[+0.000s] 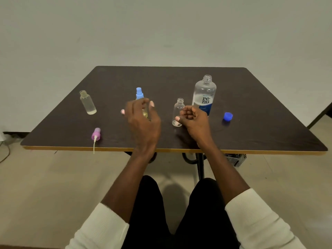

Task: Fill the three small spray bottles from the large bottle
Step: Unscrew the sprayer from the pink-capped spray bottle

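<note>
Dark wood-grain table (179, 78) carries everything. The large bottle (204, 95), uncapped, stands upright at the right rear, its blue cap (228, 116) lying apart to its right. One open small bottle (87, 102) stands at the left, and a pink spray head (96, 134) lies near the front edge. The left hand (142, 121) hovers with relaxed, spread fingers just in front of the blue-capped spray bottle (139, 95), grasping nothing. The right hand (194, 119), fingers loosely curled and empty, sits just beside the uncapped middle bottle (178, 112); whether the thumb touches it cannot be told.
</note>
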`<state>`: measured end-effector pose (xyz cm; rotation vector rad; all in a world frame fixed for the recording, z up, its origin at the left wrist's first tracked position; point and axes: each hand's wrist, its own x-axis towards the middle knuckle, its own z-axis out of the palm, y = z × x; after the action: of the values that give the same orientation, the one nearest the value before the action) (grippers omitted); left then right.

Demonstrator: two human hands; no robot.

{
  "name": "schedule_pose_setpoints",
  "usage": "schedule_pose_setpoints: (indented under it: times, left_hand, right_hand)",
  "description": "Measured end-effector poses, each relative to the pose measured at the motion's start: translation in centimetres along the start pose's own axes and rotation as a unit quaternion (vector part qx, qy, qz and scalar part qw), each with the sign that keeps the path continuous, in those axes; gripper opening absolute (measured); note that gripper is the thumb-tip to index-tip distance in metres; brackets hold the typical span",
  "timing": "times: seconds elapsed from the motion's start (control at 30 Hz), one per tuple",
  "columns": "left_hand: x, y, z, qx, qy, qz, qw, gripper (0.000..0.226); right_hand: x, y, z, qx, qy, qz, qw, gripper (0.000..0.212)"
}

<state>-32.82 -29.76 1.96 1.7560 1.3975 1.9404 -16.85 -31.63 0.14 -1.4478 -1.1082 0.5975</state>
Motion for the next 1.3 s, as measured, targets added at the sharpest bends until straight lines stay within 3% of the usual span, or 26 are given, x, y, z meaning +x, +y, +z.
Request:
schedule_pose_setpoints:
  times: [0.07, 0.17, 0.27, 0.4, 0.63, 0.8, 1.3]
  left_hand:
    - [1.9, -1.8, -2.5, 0.171, 0.004, -0.079, 0.982, 0.027]
    - [4.3, -4.5, -6.4, 0.373, -0.063, -0.201, 0.904, 0.035]
    - [5.3, -6.0, -9.0, 0.426, -0.137, -0.246, 0.86, 0.034]
    - [6.4, -7.8, -10.6, 0.428, -0.209, -0.261, 0.84, 0.035]
    - [6.1, -8.2, -9.5, 0.274, -0.131, -0.25, 0.919, 0.028]
    - [6.3, -8.3, -6.8, 0.187, -0.09, -0.215, 0.954, 0.021]
    - [9.2, -11.9, -2.9, 0.148, -0.153, -0.136, 0.968, 0.018]
  right_hand:
    - [0.0, 0.0, 0.5, -0.002, 0.001, -0.007, 1.0, 0.027]
    - [0.1, -0.2, 1.6, -0.003, -0.001, -0.006, 1.0, 0.027]
    - [0.1, -0.6, 3.0, 0.007, -0.01, 0.001, 1.0, 0.027]
    - [0.1, -1.1, 4.5, 0.013, -0.013, -0.002, 1.0, 0.027]
    - [0.0, -1.3, 5.6, 0.016, -0.02, 0.0, 1.0, 0.027]
    - [0.0, -1.2, 5.6, 0.022, -0.015, 0.003, 1.0, 0.028]
    - [0.2, -1.0, 5.4, 0.041, -0.003, 0.001, 0.999, 0.031]
